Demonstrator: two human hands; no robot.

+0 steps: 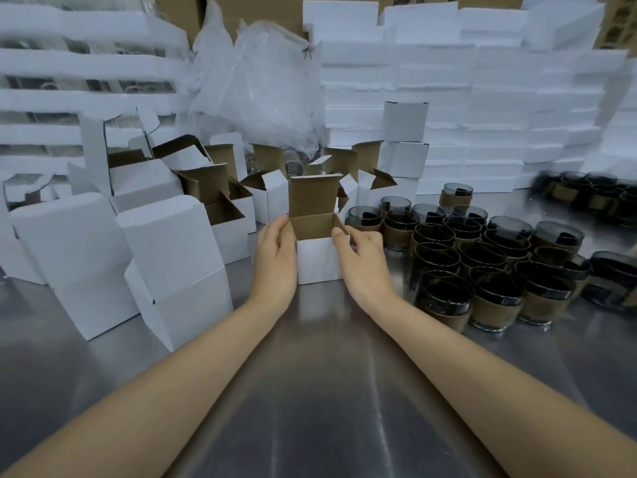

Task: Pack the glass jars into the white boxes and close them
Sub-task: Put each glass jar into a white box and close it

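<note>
open white box (320,259) sitting mid metal table (320,391), lid flap up; left hand (275,257) cupping left wall, right hand (362,255) pinching right rim; glass jars (482,267) clustered just right, none inside yet

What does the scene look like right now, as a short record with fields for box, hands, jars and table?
box: open box, lid flap upright, no jar visible inside
hands: left hand and right hand hold its sides
jars: glass jars clustered right of it, unpacked
table: metal table, more white boxes at left
</note>
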